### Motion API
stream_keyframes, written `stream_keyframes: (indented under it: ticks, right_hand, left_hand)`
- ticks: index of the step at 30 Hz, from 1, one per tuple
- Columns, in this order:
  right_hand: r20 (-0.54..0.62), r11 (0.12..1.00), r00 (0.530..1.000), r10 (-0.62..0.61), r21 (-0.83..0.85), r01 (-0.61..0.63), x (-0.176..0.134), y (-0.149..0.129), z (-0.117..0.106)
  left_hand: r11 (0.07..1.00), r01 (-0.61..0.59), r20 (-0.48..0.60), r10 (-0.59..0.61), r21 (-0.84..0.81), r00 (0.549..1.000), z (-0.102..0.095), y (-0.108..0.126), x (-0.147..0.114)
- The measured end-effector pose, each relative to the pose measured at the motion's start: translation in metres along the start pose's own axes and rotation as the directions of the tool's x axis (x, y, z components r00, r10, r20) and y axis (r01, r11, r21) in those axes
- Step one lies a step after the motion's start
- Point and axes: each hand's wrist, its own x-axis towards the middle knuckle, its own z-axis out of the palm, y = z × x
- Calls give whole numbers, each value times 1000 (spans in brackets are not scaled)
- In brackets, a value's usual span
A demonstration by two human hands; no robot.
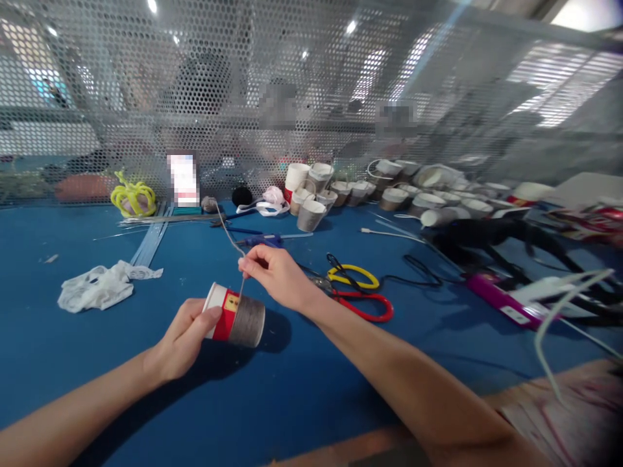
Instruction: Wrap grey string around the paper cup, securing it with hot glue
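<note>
My left hand [187, 331] grips a paper cup [224, 313] near its white end, the thumb across the red printed band. The cup lies on its side above the blue table, and grey yarn is wound around its right part. My right hand [270, 272] pinches the grey yarn [228, 237] just above the cup. From the pinch, one stretch runs down to the cup and another runs up and back toward a small grey yarn ball [209, 205].
Red-and-yellow-handled scissors [363, 305] and a blue glue gun [265, 241] lie beyond my right hand. Many yarn-wrapped cups [311, 215] stand along the mesh panel [204, 84]. White lace [97, 285] is at left, a purple power strip [506, 301] at right.
</note>
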Motion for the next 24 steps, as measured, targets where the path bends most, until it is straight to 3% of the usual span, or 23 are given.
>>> stream_keyframes:
  ticks: [8, 24]
  right_hand:
    - [69, 997, 995, 74, -32, -72, -1, 0, 5]
    - [120, 995, 990, 72, -81, -63, -2, 1, 9]
  left_hand:
    - [995, -64, -25, 66, 82, 998, -1, -5, -3]
    - [978, -116, -50, 127, 175, 991, -4, -10, -7]
